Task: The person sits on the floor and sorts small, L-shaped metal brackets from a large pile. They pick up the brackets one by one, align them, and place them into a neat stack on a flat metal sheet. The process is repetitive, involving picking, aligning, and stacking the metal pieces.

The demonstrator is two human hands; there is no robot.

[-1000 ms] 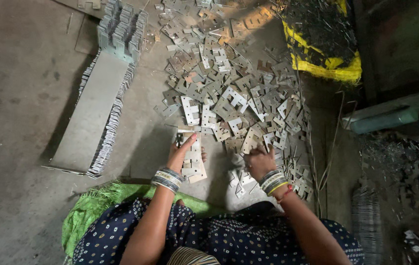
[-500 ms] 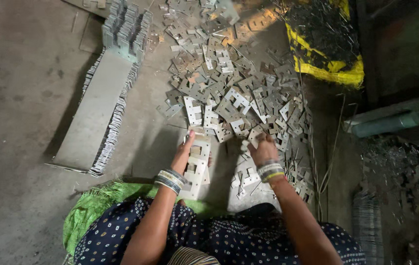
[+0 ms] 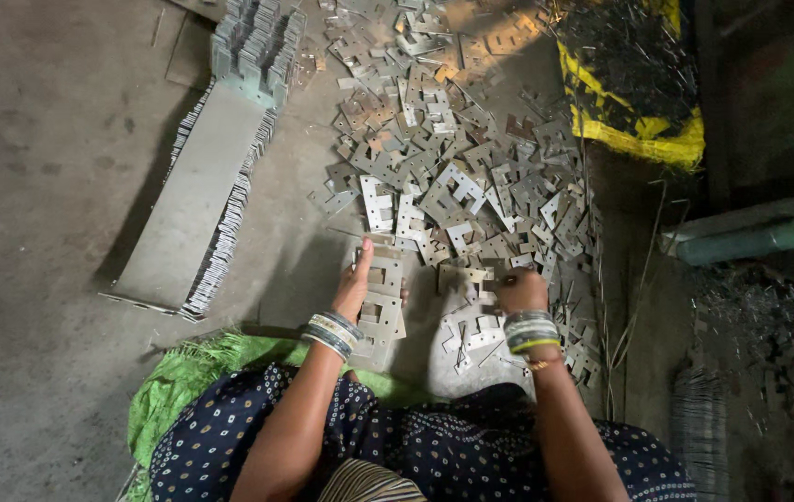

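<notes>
Since the earlier frames, the left hand (image 3: 357, 279) has slid a little forward along the small stack of plates (image 3: 380, 311) it steadies, and the right hand (image 3: 520, 290) has shifted inward, from the edge of the loose heap (image 3: 453, 177) toward the plates lying just in front of the knees.

Left hand: laid flat along the side of the stack, fingers extended, thumb side up; it presses rather than grips. That stack lies on the floor (image 3: 34, 186) directly before the person, touching the green cloth (image 3: 183, 381) they sit on.

Right hand: curled, knuckles up, down among a few scattered stampings (image 3: 471, 335) just right of the stack. It seems to close on a plate or two, but the fingertips are hidden, so I cannot tell for certain.

Progress, as judged: early to middling. One long finished row (image 3: 216, 218) of stacked plates lies on edge to the left, with a short upright bundle (image 3: 253, 46) at its far end. The stack under the left hand is low. The loose heap remains large, spreading from just beyond the hands to the yellow sack (image 3: 643, 139) of scrap at the far right. Most of the sorting appears still to be done.
</notes>
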